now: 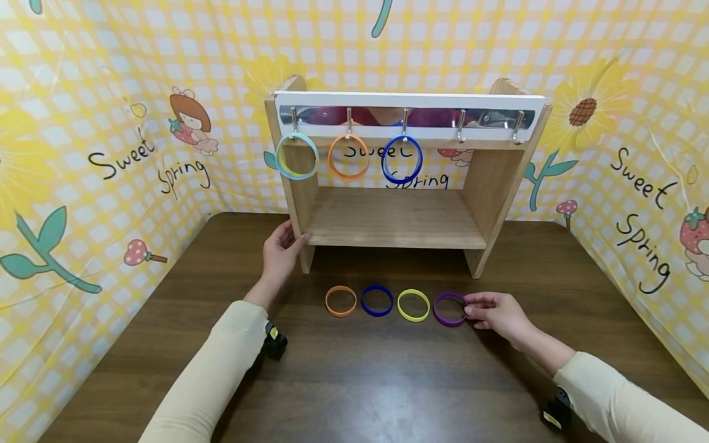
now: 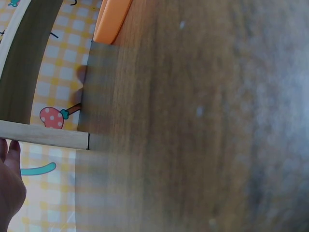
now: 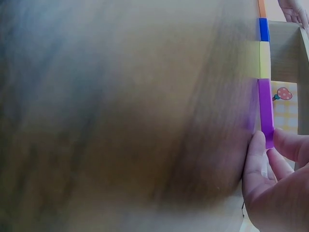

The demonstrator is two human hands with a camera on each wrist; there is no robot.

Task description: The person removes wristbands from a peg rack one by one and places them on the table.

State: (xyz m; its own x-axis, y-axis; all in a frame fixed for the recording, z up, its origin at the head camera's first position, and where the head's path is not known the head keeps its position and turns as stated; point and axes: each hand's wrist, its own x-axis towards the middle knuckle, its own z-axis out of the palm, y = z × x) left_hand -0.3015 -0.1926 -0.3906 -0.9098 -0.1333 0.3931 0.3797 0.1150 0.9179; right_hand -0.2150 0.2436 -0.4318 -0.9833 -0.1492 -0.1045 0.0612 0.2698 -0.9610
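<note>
The purple band (image 3: 266, 108), the one nearest the right edge of the tabletop (image 1: 360, 381), is pinched by the right hand (image 1: 495, 312); the rack (image 1: 393, 215) is gripped by the left hand (image 1: 279, 252). The yellow band (image 3: 265, 60) could be displaced by sideways drag.

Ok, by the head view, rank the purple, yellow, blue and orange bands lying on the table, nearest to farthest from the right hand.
1. Purple band: right end of the row, pinched by the right hand.
2. Yellow band: next one left.
3. Blue band: left of the yellow.
4. Orange band: left end of the row.
</note>
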